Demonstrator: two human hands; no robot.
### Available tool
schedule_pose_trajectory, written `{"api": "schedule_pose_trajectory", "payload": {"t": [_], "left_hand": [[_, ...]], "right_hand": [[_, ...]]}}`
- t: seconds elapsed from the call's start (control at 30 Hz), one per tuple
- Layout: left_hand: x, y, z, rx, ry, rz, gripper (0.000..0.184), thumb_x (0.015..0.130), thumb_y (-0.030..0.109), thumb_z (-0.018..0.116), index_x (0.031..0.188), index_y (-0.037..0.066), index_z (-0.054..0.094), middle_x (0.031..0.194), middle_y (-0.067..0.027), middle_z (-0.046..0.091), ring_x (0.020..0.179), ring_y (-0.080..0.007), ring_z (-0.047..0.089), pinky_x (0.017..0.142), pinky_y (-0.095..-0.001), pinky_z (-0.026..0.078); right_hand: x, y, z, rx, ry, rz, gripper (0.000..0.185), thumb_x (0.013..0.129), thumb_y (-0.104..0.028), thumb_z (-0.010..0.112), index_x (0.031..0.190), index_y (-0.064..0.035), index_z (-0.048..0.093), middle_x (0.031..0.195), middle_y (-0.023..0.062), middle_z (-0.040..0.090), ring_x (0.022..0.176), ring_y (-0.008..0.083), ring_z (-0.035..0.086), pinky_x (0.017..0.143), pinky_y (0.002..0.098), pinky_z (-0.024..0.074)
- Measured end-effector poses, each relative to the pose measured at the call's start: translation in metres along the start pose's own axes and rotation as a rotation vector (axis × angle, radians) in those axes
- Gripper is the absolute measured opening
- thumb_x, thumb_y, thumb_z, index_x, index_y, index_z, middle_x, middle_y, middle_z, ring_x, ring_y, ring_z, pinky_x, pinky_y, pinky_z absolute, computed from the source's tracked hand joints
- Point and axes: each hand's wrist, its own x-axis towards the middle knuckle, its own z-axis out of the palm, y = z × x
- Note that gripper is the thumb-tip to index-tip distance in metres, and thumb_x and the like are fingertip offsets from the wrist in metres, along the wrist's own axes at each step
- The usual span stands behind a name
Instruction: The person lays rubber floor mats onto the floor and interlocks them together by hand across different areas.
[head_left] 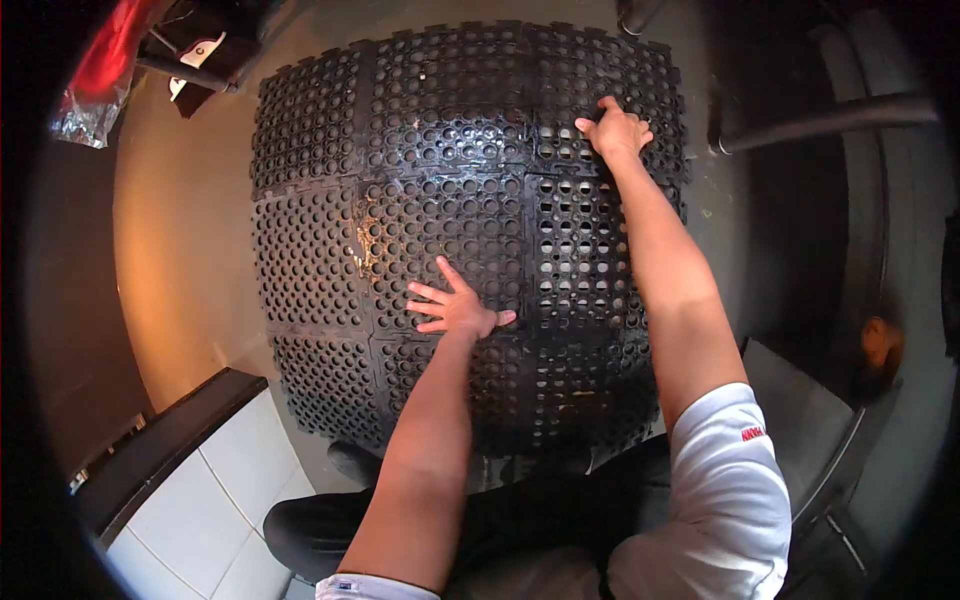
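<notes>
One left hand [464, 310] splays wide on glossy, round-holed black matting [441, 215] — the right hand [617, 132] half-curled there, hold unclear.

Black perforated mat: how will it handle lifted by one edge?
The mat will likely sag at its seams, being joined tiles full of holes. Probably heavy overall, given how many tiles. Maybe slick around the shiny patch.
</notes>
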Motion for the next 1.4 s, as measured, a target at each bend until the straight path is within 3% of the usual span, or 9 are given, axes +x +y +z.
{"api": "schedule_pose_trajectory", "payload": {"t": [0.33, 0.43, 0.53, 0.7, 0.9, 0.93, 1.13, 1.33, 1.4], "left_hand": [[0.002, -0.002, -0.001, -0.014, -0.021, 0.007, 0.161, 0.058, 0.051, 0.094, 0.144, 0.027, -0.04, 0.146, -0.0383, -0.039, 0.138, -0.0601, -0.027, 0.108, -0.0768, 0.005], [0.003, -0.002, -0.001, -0.012, -0.021, 0.011, 0.162, 0.057, 0.051, 0.094, 0.145, 0.027, -0.04, 0.145, -0.038, -0.04, 0.138, -0.0601, -0.027, 0.108, -0.077, 0.005], [0.001, -0.004, -0.003, -0.014, -0.023, 0.013, 0.162, 0.057, 0.052, 0.094, 0.145, 0.027, -0.04, 0.145, -0.038, -0.04, 0.138, -0.0599, -0.027, 0.108, -0.0771, 0.004], [-0.002, -0.008, -0.003, -0.076, 0.01, 0.045, 0.159, 0.057, 0.051, 0.094, 0.149, 0.028, -0.034, 0.147, -0.0387, -0.037, 0.137, -0.0615, -0.027, 0.106, -0.079, 0.003], [0.003, -0.039, -0.024, -0.109, -0.167, 0.251, 0.16, 0.055, 0.056, 0.093, 0.148, 0.029, -0.035, 0.146, -0.0358, -0.04, 0.137, -0.0604, -0.028, 0.107, -0.078, 0.005], [0.006, -0.054, -0.026, -0.131, -0.194, 0.326, 0.159, 0.055, 0.057, 0.092, 0.149, 0.029, -0.033, 0.147, -0.0341, -0.04, 0.138, -0.0586, -0.028, 0.107, -0.0776, 0.006], [0.001, -0.195, -0.019, -0.571, -0.031, 0.491, 0.137, 0.061, 0.053, 0.09, 0.158, 0.006, 0.005, 0.156, -0.0306, 0.026, 0.143, -0.0405, 0.034, 0.115, -0.0418, 0.032], [-0.168, -0.282, -0.213, -0.911, 0.055, 0.451, 0.101, 0.083, 0.04, 0.079, 0.154, -0.002, 0.021, 0.151, -0.023, 0.041, 0.137, -0.0309, 0.043, 0.113, -0.0397, 0.035], [-0.212, -0.321, -0.27, -0.806, 0.3, 0.372, 0.088, 0.091, 0.035, 0.072, 0.154, -0.002, 0.024, 0.148, -0.0204, 0.044, 0.135, -0.0272, 0.045, 0.112, -0.0382, 0.035]], "right_hand": [[-0.035, -0.005, -0.001, 0.15, 0.218, -0.06, 0.062, 0.08, -0.047, 0.076, 0.132, -0.0171, 0.06, 0.13, 0.0235, 0.056, 0.121, 0.0413, 0.049, 0.1, 0.0517, 0.0346], [-0.095, 0.004, 0.015, 0.189, 0.492, -0.43, 0.061, 0.081, -0.037, 0.075, 0.132, -0.0101, 0.058, 0.139, 0.0273, 0.047, 0.126, 0.0433, 0.045, 0.104, 0.0545, 0.0328], [-0.167, 0.013, 0.033, 0.207, 0.384, -0.531, 0.069, 0.086, -0.037, 0.07, 0.145, -0.0095, 0.045, 0.146, 0.0294, 0.037, 0.133, 0.0463, 0.036, 0.109, 0.0575, 0.0271], [-0.297, 0.004, 0.072, 0.469, 0.256, -0.135, 0.074, 0.092, -0.035, 0.062, 0.151, -0.0038, 0.031, 0.151, 0.0328, 0.027, 0.138, 0.0501, 0.028, 0.112, 0.0593, 0.0211], [-0.47, 0.013, -0.039, 0.545, 0.052, -0.206, 0.082, 0.081, -0.027, 0.07, 0.148, 0.0026, 0.033, 0.147, 0.0333, 0.035, 0.133, 0.0496, 0.037, 0.109, 0.0543, 0.0287], [-0.488, 0.023, -0.084, 0.529, 0.05, -0.216, 0.074, 0.079, -0.011, 0.064, 0.144, 0.0092, 0.035, 0.147, 0.0327, 0.036, 0.136, 0.048, 0.036, 0.114, 0.0508, 0.0275], [-0.544, 0.102, -0.252, 0.559, 0.481, -0.038, 0.068, 0.08, -0.003, 0.046, 0.146, 0.0103, 0.032, 0.145, 0.0269, 0.04, 0.136, 0.0408, 0.038, 0.117, 0.0474, 0.0247], [-0.556, 0.119, -0.37, 0.643, 0.5, 0.175, 0.06, 0.098, -0.022, 0.046, 0.149, 0.0059, 0.029, 0.146, 0.0266, 0.038, 0.136, 0.0408, 0.038, 0.115, 0.0481, 0.0272], [-0.549, 0.108, -0.41, 0.574, 0.456, 0.104, 0.059, 0.099, -0.025, 0.047, 0.147, 0.0057, 0.032, 0.146, 0.0262, 0.039, 0.136, 0.0407, 0.037, 0.115, 0.0492, 0.0253]]}}
